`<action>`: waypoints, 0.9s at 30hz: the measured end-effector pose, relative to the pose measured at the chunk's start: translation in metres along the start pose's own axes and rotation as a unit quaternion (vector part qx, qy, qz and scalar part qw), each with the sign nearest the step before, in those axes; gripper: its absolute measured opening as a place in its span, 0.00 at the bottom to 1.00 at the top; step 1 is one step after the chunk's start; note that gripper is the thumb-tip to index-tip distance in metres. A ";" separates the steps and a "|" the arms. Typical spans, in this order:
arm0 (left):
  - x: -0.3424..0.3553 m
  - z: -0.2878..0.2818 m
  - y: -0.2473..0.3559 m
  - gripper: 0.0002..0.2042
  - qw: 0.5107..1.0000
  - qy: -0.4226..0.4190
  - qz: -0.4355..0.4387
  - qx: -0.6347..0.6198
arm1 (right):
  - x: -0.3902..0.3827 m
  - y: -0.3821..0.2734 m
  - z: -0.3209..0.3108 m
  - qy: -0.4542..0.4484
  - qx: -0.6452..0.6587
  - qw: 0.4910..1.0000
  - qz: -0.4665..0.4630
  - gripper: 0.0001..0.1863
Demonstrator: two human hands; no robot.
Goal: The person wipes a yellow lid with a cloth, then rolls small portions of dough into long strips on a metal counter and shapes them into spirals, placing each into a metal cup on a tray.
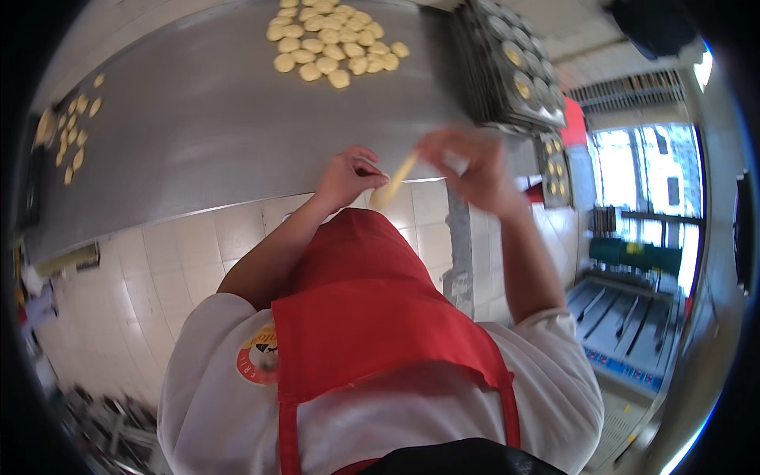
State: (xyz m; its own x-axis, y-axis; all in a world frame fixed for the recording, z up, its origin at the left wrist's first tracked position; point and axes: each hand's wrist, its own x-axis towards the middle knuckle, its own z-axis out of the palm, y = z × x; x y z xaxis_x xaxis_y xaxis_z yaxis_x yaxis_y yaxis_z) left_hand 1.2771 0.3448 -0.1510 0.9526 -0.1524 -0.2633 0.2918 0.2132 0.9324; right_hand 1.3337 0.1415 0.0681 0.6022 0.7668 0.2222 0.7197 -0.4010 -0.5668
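Note:
A stretched, pale yellow piece of dough point(398, 180) hangs slantwise between my hands, just off the near edge of the steel table point(214, 134). My left hand point(348, 179) is closed, thumb and fingertips pinching the dough near its lower end. At the upper end, the fingertips of my right hand point(475, 168) meet the dough in a pinch; motion blurs this hand. Many flattened dough rounds point(332, 39) lie grouped at the table's far side. Several smaller dough pieces point(73, 131) are scattered at its left end.
A stack of round-cup baking trays point(507, 67) stands at the far right of the table, a few cups holding dough. Beyond its right end is another tray point(556, 170) with dough pieces. A metal appliance with slots point(629, 317) stands at right. My red apron point(372, 309) nears the table edge.

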 end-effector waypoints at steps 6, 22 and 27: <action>-0.009 0.001 0.029 0.07 0.950 -0.199 0.075 -0.230 | -0.009 -0.023 -0.034 -0.227 -0.085 0.940 0.239 0.10; 0.058 0.016 0.104 0.16 0.985 -0.170 0.027 -0.003 | -0.029 0.026 0.058 0.187 0.391 0.821 0.372 0.23; 0.145 0.068 0.164 0.21 0.965 -0.101 0.162 0.178 | -0.029 0.150 -0.032 0.297 0.415 0.799 0.319 0.22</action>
State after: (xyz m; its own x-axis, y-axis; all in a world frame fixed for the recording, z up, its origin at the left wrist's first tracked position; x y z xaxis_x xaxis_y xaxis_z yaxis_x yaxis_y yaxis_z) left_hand 1.4575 0.2916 -0.0199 0.9420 -0.3270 0.0757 -0.1003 -0.0590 0.9932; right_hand 1.4352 0.0427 0.0016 0.9900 0.0673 -0.1242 -0.1273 0.0440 -0.9909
